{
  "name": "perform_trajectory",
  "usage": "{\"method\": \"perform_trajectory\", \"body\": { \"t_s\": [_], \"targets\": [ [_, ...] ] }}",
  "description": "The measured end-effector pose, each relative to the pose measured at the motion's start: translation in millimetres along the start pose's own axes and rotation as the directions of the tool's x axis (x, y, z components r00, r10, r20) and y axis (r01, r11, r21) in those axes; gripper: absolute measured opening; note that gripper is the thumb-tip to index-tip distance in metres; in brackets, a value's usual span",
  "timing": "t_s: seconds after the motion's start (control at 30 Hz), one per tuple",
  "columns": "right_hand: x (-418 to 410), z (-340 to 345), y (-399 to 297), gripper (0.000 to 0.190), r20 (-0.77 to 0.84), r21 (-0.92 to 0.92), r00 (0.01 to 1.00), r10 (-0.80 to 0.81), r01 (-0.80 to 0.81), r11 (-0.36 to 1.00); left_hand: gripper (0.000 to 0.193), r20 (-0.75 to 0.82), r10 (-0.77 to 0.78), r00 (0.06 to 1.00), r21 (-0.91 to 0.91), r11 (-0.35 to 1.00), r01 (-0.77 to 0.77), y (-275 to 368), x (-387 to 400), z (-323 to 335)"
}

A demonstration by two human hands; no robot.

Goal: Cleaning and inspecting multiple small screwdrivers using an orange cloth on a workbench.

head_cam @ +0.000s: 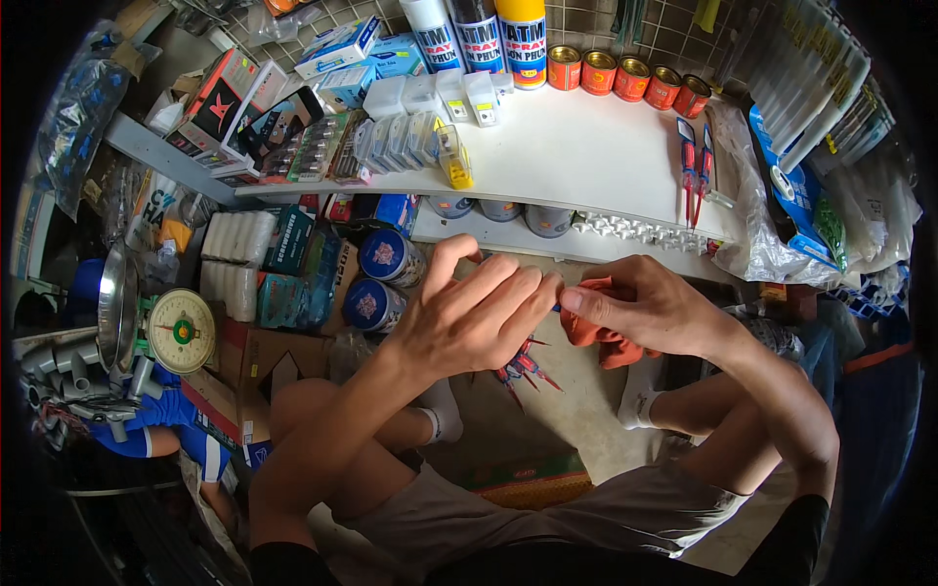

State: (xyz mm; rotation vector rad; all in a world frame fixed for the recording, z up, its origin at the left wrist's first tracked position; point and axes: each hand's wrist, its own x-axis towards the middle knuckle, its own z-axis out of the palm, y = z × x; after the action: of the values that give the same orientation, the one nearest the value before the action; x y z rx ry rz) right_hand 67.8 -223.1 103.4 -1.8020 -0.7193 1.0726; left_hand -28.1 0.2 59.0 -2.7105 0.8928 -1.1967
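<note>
My right hand [641, 304] grips a crumpled orange cloth [623, 351], which hangs below its fingers. Between thumb and cloth shows a bit of a small dark blue item [556, 302], too covered to name. My left hand [484, 311] is just to the left, palm down with curled fingers, its fingertips close to that item. Whether it holds anything is hidden behind the fingers. On the floor beneath both hands lie several red and blue screwdrivers [522, 368], partly covered by my left hand. Two similar screwdrivers [696, 165] rest at the shelf's right end.
A white shelf [593, 143] ahead carries spray cans [524, 44], small red tins [597, 73] and plastic cases [399, 139]. Blue-lidded tubs [374, 304], a dial scale [182, 331] and a cardboard box [282, 359] stand left. Another person's blue-clothed limb [157, 417] shows at lower left.
</note>
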Motion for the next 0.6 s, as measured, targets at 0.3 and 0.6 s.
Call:
{"method": "perform_trajectory", "body": {
  "t_s": [0.3,0.6],
  "targets": [
    [3,2,21,0.051,0.063,0.102,0.997,-0.045,0.038,0.994,0.018,0.053,0.021,0.998,-0.012,1.000,-0.021,0,2,-3],
    [9,4,17,0.053,-0.137,-0.114,0.985,-0.109,0.093,0.989,0.027,0.039,-0.015,0.999,-0.049,0.999,0.017,2,7,-7]
  ]
}}
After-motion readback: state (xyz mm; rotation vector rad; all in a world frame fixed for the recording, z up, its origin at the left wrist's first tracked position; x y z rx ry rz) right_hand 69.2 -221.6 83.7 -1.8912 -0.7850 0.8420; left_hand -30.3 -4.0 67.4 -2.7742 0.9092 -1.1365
